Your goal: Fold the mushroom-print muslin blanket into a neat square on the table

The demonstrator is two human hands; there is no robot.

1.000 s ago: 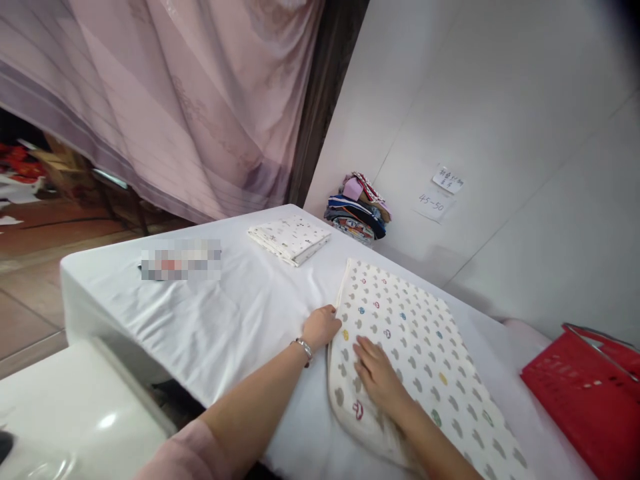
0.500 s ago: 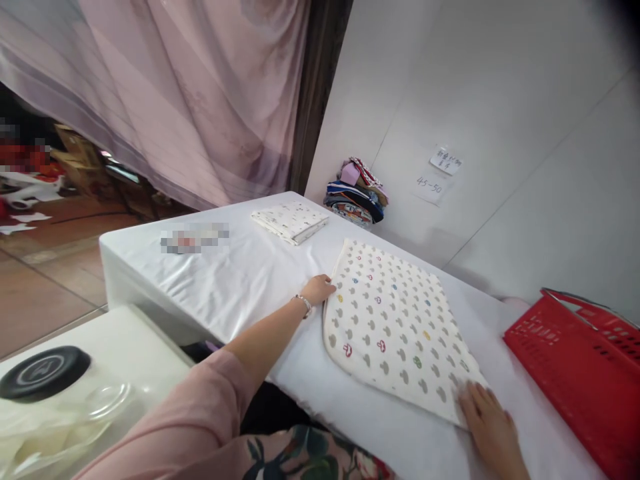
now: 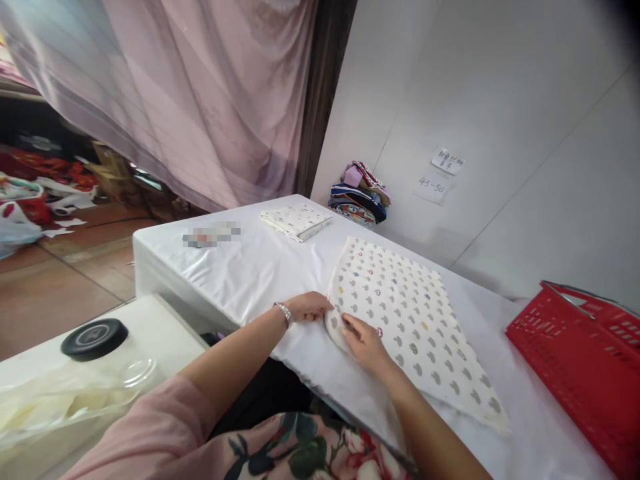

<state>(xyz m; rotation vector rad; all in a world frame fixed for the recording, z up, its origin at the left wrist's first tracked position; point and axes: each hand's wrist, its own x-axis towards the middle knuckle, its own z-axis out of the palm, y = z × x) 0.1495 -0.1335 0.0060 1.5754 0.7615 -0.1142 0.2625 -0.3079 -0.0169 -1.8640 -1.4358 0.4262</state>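
A cream cloth [image 3: 410, 320] printed with small grey and coloured shapes lies flat on a white-covered table [image 3: 240, 273]. My left hand [image 3: 307, 307], with a bracelet at the wrist, pinches the cloth's near left edge. Just beside it, my right hand [image 3: 363, 337] rests on the same corner with its fingers closed on the fabric. Both hands meet at the rounded near-left corner of the cloth.
A smaller folded white cloth [image 3: 297, 220] lies farther back on the table. A pile of folded coloured fabrics [image 3: 359, 193] sits against the wall. A red plastic basket [image 3: 585, 360] stands at the right. A white appliance with a black round lid [image 3: 95, 337] is at my left.
My right hand has come back from the cloth's near right corner to its near left corner, beside my left hand. My left hand has shifted slightly toward me along the edge.
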